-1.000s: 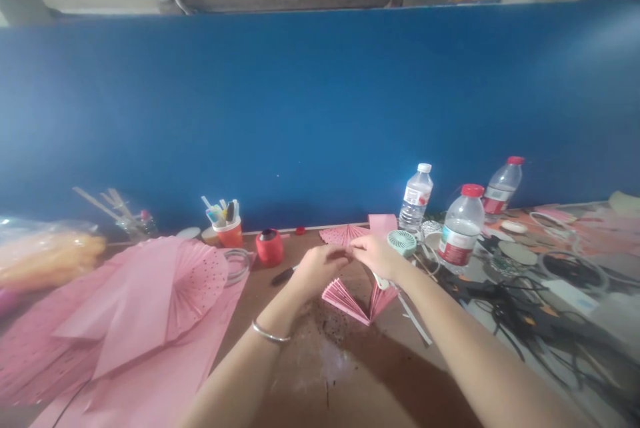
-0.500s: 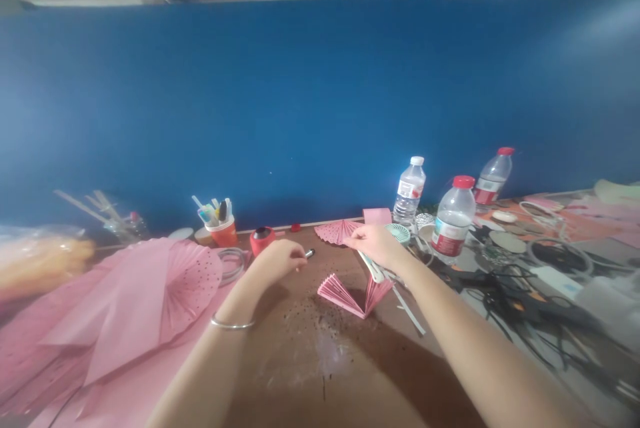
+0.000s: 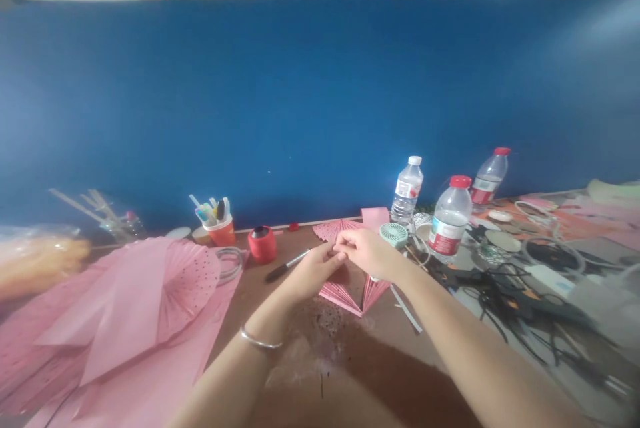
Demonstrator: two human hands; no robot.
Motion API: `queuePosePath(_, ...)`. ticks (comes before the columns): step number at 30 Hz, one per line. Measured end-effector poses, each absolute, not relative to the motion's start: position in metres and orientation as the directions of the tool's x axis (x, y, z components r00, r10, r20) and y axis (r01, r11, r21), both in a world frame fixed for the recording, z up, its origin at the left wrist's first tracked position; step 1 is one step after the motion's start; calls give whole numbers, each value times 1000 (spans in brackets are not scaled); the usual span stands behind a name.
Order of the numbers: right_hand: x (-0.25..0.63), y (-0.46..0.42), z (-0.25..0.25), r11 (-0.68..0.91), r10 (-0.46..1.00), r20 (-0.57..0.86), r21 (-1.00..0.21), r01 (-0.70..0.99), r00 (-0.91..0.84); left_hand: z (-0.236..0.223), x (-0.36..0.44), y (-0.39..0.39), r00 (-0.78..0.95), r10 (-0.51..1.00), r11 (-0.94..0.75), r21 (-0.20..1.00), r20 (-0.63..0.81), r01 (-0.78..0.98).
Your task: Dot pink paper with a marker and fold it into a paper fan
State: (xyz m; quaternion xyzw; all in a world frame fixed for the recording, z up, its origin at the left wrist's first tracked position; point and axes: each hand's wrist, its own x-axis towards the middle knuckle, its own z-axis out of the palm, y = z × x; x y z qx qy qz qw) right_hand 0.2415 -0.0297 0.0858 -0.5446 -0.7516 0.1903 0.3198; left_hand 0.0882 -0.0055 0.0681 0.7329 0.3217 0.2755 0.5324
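Observation:
My left hand [image 3: 320, 269] and my right hand [image 3: 363, 251] meet at the fingertips above the brown table [image 3: 295, 375]. Both are closed in a pinch, and whatever lies between the fingers is hidden. Just below them stands a pleated pink paper fan [image 3: 345, 299], folded into a V and partly covered by the hands. Behind my fingers a second pink paper fan [image 3: 330, 229] lies spread, with a scalloped edge. A black and silver marker [image 3: 286, 267] rests left of my left hand. The pale green handheld fan [image 3: 394, 235] sits beside my right hand.
On the left lie large pink paper sheets and fans [image 3: 125, 308]. A red round container [image 3: 263, 245] and an orange cup of pens [image 3: 223, 231] stand at the back. Bottles [image 3: 449, 218] and tangled black cables [image 3: 515, 301] fill the right. A blue partition [image 3: 280, 101] rises behind.
My left hand moved away from my right hand to the left, near the marker, then came back to meet it. The right hand stayed near the spread fan. The view shifted slightly.

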Motion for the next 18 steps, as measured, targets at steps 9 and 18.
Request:
queuePosePath(9,259,-26,93,190,947,321,-607,772,19,81,55,21,432,892,-329,848,135,416)
queuePosePath(18,274,-21,91,96,945,317,-499,861,79,93,46,18,439,864,-495,584,247,644)
